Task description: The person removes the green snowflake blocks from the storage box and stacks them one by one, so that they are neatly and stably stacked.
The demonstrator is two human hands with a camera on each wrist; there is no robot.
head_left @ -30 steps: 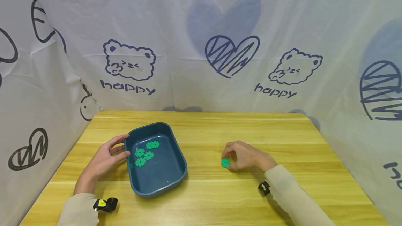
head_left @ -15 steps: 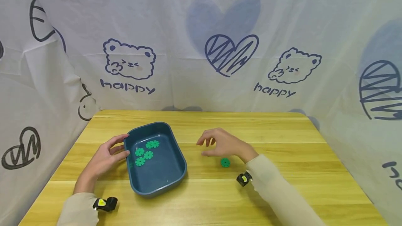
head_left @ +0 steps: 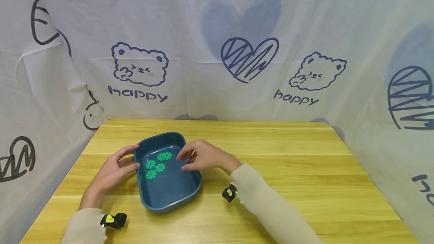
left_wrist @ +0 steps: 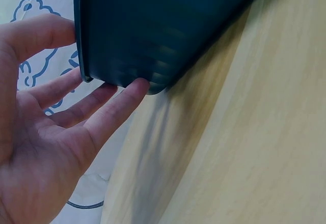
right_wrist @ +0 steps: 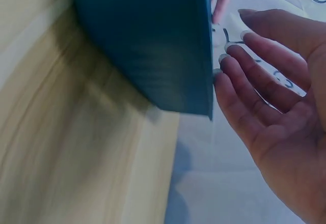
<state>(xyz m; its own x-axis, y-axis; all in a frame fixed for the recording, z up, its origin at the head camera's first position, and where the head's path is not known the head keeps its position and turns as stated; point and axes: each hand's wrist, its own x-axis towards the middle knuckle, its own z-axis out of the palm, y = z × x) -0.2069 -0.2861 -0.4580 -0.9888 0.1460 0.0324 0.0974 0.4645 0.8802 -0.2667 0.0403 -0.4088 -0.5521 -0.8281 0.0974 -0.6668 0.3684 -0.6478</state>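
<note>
A dark blue rectangular tray (head_left: 166, 195) stands on the wooden table, holding several flat green notched discs (head_left: 160, 167) on its left half. At its left side my left hand (head_left: 113, 170) grips the wall, thumb and forefinger at the rim, other fingertips on the outer face (left_wrist: 142, 84). My right hand (head_left: 207, 156) reaches over the tray's right rim, fingers loosely bent and thumb apart. Nothing shows between those fingers in the right wrist view, where the hand (right_wrist: 285, 112) is beside the tray's rim. The disc seen earlier on the table is hidden behind the right sleeve.
The wooden table (head_left: 305, 183) extends right of the tray. White cloth (head_left: 203, 97) printed with bears and hearts hangs behind it and on both sides. A small black camera (head_left: 229, 193) is worn on the right wrist, another camera (head_left: 114, 220) on the left.
My right hand let go of a green disc, leaving it on the table, and moved left until it was over the tray's right rim. The left hand and tray stayed put.
</note>
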